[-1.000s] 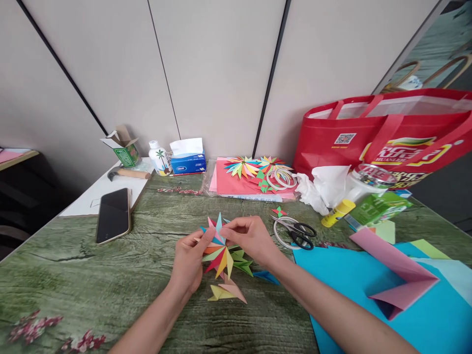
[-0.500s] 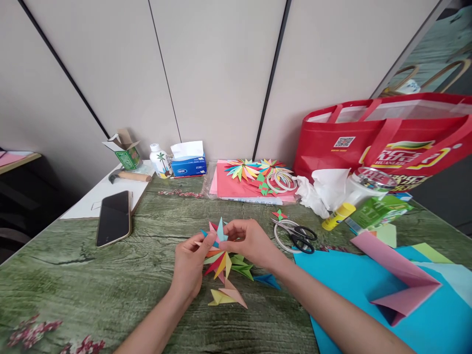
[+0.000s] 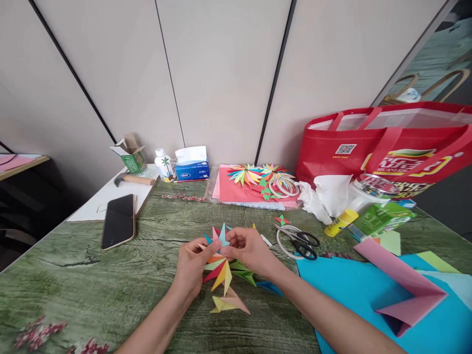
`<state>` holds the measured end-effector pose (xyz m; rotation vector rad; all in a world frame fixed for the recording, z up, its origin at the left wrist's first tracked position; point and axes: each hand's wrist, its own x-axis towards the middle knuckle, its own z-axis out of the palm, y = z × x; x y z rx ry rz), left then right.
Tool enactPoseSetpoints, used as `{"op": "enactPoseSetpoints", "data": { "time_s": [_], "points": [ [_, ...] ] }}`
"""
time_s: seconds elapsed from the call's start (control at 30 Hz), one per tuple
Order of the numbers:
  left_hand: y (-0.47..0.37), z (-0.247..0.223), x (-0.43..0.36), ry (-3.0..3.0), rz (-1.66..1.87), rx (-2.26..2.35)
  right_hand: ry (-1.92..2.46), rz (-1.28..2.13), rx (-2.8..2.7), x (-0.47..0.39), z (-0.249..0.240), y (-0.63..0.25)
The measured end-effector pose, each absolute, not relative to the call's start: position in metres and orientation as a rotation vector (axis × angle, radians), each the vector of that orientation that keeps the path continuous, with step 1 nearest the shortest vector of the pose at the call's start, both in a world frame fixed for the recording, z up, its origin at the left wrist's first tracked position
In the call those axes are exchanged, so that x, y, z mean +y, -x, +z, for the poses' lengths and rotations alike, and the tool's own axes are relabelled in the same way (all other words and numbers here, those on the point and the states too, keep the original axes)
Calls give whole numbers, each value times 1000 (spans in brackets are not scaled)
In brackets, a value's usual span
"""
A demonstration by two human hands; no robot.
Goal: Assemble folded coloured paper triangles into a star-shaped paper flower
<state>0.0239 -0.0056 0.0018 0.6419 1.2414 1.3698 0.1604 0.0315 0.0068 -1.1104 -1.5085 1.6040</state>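
Observation:
Between my hands is a many-coloured folded-paper star [image 3: 222, 273], with red, orange, yellow, pink and blue points fanning out. My left hand [image 3: 191, 265] pinches its left side between thumb and fingers. At its upper right, my right hand [image 3: 248, 248] has thumb and fingers closed on a light blue point [image 3: 223, 235]. Loose folded pieces lie on the table close by: green ones [image 3: 243, 274] under my right hand, a dark blue one [image 3: 270, 286] by my right wrist, and a yellow one [image 3: 223, 304] with a peach one [image 3: 238, 301] below the star.
Scissors [image 3: 306, 244] lie on a white tape ring to the right, near a yellow glue stick [image 3: 341, 222]. Blue paper sheets [image 3: 342, 295] carry a folded pink sheet [image 3: 401, 275]. A phone [image 3: 118, 221] rests at left. Finished stars [image 3: 245, 173] and a red bag [image 3: 332, 147] are behind.
The whole view has shifted slightly, so things sit a little lower and farther right. Both hands keep their hold on the paper star, with only small finger movement.

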Motion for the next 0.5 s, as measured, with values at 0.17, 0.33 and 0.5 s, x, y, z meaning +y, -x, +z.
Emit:
{"op": "enactPoseSetpoints", "data": {
  "time_s": [0.17, 0.33, 0.5],
  "points": [
    [-25, 12, -4, -553, 1374, 1253, 1056, 1661, -1621, 32, 12, -161],
    [-22, 17, -4, -541, 1218, 1182, 1062, 1618, -1735, 32, 12, -166],
    [-21, 13, -6, -564, 1064, 1158, 1067, 1594, -1796, 31, 15, -168]
  ]
}}
